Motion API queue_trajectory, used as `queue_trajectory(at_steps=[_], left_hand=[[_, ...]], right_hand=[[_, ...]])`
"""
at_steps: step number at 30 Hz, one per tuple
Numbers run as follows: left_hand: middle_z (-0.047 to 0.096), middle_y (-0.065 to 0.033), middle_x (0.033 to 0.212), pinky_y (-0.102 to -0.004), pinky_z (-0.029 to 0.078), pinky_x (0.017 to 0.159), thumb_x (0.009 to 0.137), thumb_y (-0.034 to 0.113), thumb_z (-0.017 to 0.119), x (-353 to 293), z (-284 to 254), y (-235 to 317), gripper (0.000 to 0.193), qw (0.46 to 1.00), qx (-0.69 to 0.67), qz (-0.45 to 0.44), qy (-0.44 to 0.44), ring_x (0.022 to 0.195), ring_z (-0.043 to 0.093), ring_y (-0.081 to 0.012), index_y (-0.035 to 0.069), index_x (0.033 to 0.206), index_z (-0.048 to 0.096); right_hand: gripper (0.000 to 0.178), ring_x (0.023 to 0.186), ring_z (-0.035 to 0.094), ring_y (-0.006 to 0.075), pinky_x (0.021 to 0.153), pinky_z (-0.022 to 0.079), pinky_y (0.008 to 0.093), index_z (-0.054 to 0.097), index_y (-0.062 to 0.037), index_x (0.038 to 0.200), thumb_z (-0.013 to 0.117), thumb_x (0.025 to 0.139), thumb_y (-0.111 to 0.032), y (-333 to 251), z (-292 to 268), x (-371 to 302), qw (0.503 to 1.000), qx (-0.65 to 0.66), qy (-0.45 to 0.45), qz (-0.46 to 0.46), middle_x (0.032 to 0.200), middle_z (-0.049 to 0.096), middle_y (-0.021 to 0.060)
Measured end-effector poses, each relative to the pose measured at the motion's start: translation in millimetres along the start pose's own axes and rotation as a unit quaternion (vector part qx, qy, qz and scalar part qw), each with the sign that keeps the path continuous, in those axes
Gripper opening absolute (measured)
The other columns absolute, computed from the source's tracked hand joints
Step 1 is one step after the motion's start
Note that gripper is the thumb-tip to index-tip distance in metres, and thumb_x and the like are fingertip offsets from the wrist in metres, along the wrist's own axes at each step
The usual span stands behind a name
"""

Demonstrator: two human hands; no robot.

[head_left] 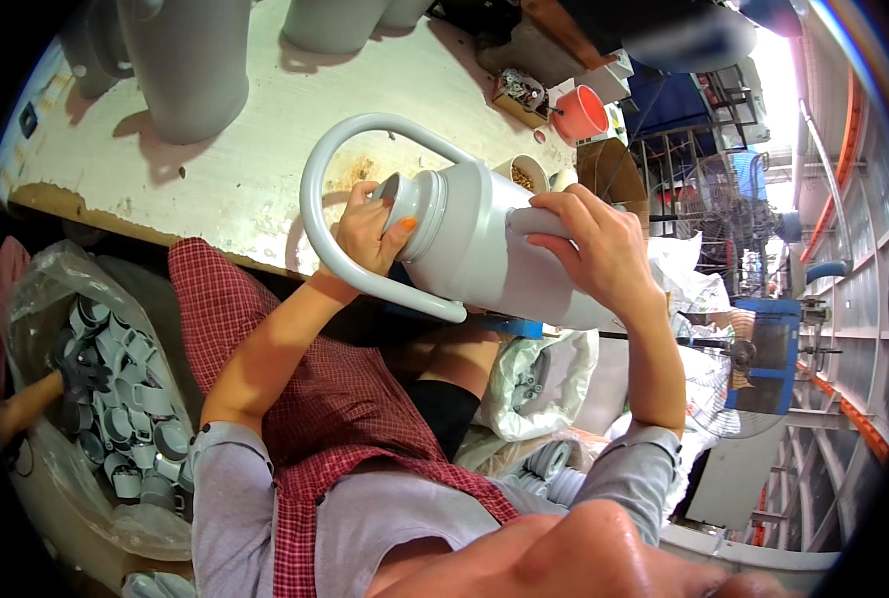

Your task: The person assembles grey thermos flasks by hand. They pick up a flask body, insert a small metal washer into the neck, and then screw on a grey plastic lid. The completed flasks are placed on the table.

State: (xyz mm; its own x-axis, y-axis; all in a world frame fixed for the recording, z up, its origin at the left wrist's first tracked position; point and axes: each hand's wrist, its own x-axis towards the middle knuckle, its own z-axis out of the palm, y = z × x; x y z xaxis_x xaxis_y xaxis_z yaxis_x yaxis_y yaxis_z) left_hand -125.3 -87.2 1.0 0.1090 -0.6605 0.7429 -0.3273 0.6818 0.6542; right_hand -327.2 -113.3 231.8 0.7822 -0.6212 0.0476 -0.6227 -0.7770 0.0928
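A grey plastic jug (476, 214) lies tilted on its side in my two hands, above the bench's near edge. Its large loop handle (317, 184) swings out around the neck. My left hand (366, 237) grips the neck at the open mouth, thumb on the rim and some fingers hidden behind it. The fingers of my right hand (604, 244) curl over a short grey grip (539, 221) that sticks out of the jug's side. My right palm rests near the jug's base, which is partly hidden by my wrist.
Grey jugs (187, 70) stand on the pale workbench (255, 204). Small metal parts fill a cup (522, 171) beside a red cup (581, 112). On the left, another person's gloved hand (85, 369) reaches into a bag of grey parts (130, 399). Fans (753, 354) stand at right.
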Motion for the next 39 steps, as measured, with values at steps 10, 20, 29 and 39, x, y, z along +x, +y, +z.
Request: queue_trajectory(at_steps=[10, 20, 29, 39], left_hand=[[0.057, -0.0140, 0.069, -0.0450, 0.039, 0.086, 0.098, 0.027, 0.050, 5.4, -2.6, -1.2, 0.036, 0.999, -0.008, 0.038, 0.011, 0.068, 0.056, -0.0311, 0.000, 0.075, 0.057], [0.051, -0.0129, 0.060, -0.0444, 0.042, 0.080, 0.095, 0.025, 0.057, 4.9, -0.2, -5.3, 0.037, 0.997, 0.024, 0.062, 0.038, 0.060, 0.052, -0.0302, 0.000, 0.067, 0.055], [0.050, -0.0131, 0.059, -0.0448, 0.042, 0.079, 0.093, 0.024, 0.059, 1.3, 0.4, -7.6, 0.039, 0.998, 0.024, 0.058, 0.033, 0.056, 0.050, -0.0300, 0.001, 0.062, 0.053], [0.051, -0.0133, 0.060, -0.0454, 0.042, 0.080, 0.092, 0.025, 0.060, -0.9, -0.5, -5.0, 0.039, 0.999, 0.022, 0.038, 0.026, 0.058, 0.051, -0.0308, 0.001, 0.062, 0.054]], right_hand=[[0.030, 0.078, 0.063, 0.0296, 0.064, 0.051, 0.0399, 0.059, -0.0102, 0.105, 0.073, 0.079, -0.019, 0.8, -3.4, 4.9, 0.998, 0.030, -0.045, 0.022, 0.089, 0.061, 0.0072], [0.031, 0.069, 0.062, 0.0280, 0.060, 0.050, 0.0375, 0.061, -0.0137, 0.107, 0.073, 0.079, -0.023, 3.3, -4.8, 6.7, 0.999, 0.012, -0.034, 0.025, 0.083, 0.059, 0.0052], [0.030, 0.070, 0.062, 0.0281, 0.060, 0.050, 0.0380, 0.060, -0.0132, 0.105, 0.073, 0.079, -0.023, 3.6, 1.3, 6.6, 1.000, 0.009, -0.026, 0.005, 0.083, 0.059, 0.0053], [0.030, 0.074, 0.063, 0.0279, 0.060, 0.051, 0.0388, 0.059, -0.0113, 0.105, 0.073, 0.079, -0.022, 3.5, 4.3, 9.8, 0.999, 0.020, -0.047, 0.007, 0.085, 0.061, 0.0053]])
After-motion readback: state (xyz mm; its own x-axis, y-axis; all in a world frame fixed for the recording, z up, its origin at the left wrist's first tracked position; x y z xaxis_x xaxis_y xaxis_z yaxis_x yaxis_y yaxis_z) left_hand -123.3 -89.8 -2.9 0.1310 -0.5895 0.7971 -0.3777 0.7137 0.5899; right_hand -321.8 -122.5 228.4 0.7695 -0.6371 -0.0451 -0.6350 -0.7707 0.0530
